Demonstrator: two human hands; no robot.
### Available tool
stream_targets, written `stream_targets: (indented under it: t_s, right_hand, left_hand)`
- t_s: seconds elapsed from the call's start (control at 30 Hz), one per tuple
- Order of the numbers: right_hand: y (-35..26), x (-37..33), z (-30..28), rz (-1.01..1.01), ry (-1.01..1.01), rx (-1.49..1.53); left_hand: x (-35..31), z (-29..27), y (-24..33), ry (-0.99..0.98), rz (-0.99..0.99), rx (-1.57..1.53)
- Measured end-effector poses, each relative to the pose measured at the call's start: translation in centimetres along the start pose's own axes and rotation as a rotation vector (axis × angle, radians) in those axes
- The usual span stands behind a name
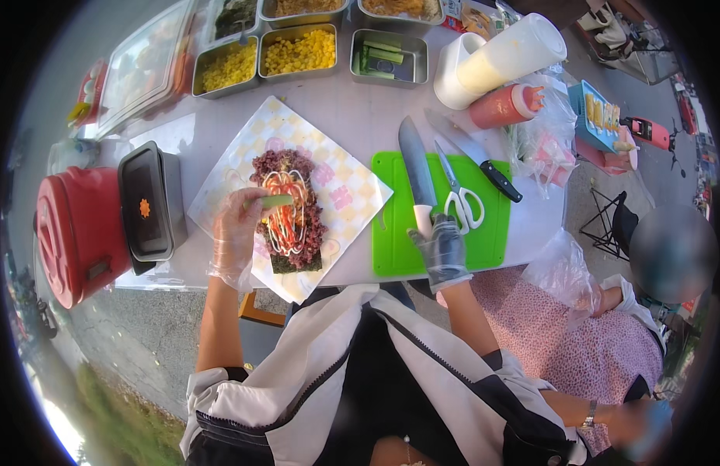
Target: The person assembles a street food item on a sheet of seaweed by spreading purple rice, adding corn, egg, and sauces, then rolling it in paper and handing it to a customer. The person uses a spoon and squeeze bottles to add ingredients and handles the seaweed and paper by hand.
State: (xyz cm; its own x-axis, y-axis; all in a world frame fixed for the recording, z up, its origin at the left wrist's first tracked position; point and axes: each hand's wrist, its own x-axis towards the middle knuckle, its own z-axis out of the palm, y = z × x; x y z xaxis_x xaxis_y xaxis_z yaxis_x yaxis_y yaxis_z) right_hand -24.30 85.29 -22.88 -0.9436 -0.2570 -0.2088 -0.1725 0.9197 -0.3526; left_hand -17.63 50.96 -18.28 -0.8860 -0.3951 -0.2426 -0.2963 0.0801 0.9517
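While the left hand (240, 217) pinches a green cucumber strip (278, 200) over the sauced filling (286, 231), left of centre in the frame, topping appears in hand; the next move calls for a level release. The right hand (443, 247), in crinkled film, meets the smooth knife handle (423, 217), grip indeterminable. Ruffled purple lettuce (313, 227) overlies flat seaweed (298, 262).

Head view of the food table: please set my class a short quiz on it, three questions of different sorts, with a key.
1. What does the left hand hold, and over what?
2. True or false: the scissors lie on the green board.
3. Fill in the colour: the right hand is at the ____ handle of the large knife.

Key:
1. A green stick, perhaps cucumber, over the sauce-topped food.
2. True.
3. White.
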Motion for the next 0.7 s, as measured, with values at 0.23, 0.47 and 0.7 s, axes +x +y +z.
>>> stream_targets:
  t_s: [0.23, 0.47, 0.7]
  right_hand:
    - [-2.7, -2.8, -1.7, 0.214, -0.001, 0.515]
    - [-7.9, -9.7, -6.9, 0.471, -0.161, 0.821]
    - [-10.1, -12.3, -7.0, 0.498, -0.208, 0.862]
  left_hand:
    - [-4.8, 0.2, -2.6, 0.059, 0.407, 0.517]
    - [-4.2, -0.4, -3.8, -0.004, 0.614, 0.826]
    - [-2.0, 0.2, -0.6, 0.010, 0.652, 0.760]
